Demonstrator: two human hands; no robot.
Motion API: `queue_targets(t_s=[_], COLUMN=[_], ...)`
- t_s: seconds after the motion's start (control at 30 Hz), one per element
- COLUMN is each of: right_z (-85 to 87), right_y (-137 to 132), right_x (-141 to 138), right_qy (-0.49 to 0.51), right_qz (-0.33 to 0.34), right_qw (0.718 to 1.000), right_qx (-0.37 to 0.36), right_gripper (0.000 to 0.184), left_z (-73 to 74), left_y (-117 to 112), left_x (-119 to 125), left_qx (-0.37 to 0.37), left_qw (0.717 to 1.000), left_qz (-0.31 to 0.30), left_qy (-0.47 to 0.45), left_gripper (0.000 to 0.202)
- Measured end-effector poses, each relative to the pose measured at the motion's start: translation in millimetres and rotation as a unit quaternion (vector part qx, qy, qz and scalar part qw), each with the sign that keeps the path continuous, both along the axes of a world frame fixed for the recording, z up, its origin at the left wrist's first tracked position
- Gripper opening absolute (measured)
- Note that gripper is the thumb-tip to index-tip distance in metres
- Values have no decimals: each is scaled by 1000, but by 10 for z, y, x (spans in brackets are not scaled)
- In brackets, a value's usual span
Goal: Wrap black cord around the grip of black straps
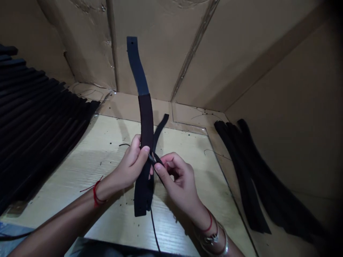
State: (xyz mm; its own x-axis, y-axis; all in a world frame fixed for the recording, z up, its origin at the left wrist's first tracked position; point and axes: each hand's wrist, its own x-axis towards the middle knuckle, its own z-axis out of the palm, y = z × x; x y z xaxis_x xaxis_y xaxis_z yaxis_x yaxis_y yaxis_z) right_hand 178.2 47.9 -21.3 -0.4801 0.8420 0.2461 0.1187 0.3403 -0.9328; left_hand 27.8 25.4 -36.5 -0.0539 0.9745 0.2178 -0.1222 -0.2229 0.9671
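A long curved dark strap [147, 117] stands up from the table in front of me, blue-grey at its holed upper end and dark brown-black below. My left hand [134, 162] is closed around its middle, thumb pressed on the front face. My right hand [179, 176] pinches a thin black strip [158, 160] at the strap's right edge, close to my left thumb. A small greyish, shiny piece shows between the two hands; what it is I cannot make out. Behind the held strap, another black strap [162, 125] leans up to the right.
A big stack of dark straps [45, 117] fills the left side. Several black straps [241, 171] lie at the right against the cardboard wall [284, 107]. Cardboard also rises at the back. Small dark scraps and a thin black cord [154, 228] lie on the pale tabletop [107, 203].
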Motion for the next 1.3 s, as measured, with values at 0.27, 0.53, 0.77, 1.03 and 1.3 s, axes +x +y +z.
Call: queue_targets(t_s=[0.27, 0.53, 0.77, 1.03, 1.3], right_z=[23, 12, 50, -24, -73], right_y=[31, 24, 42, -28, -32], right_x=[4, -11, -18, -70, -90], right_qy=[15, 14, 24, 95, 112], right_qz=[-23, -26, -37, -58, -112], right_qw=[999, 1000, 996, 992, 986], right_qx=[21, 9, -72, -64, -59], right_gripper=[13, 15, 20, 17, 18], left_z=[39, 39, -24, -35, -62], left_y=[-36, -34, -40, -121, -139], left_x=[11, 8, 3, 109, 195], left_qx=[-15, -5, 24, -25, -80], left_qw=[1000, 1000, 999, 1000, 995], left_qz=[4, -1, 21, 3, -55], left_qy=[2, 15, 39, 7, -5], left_gripper=[18, 18, 19, 22, 29])
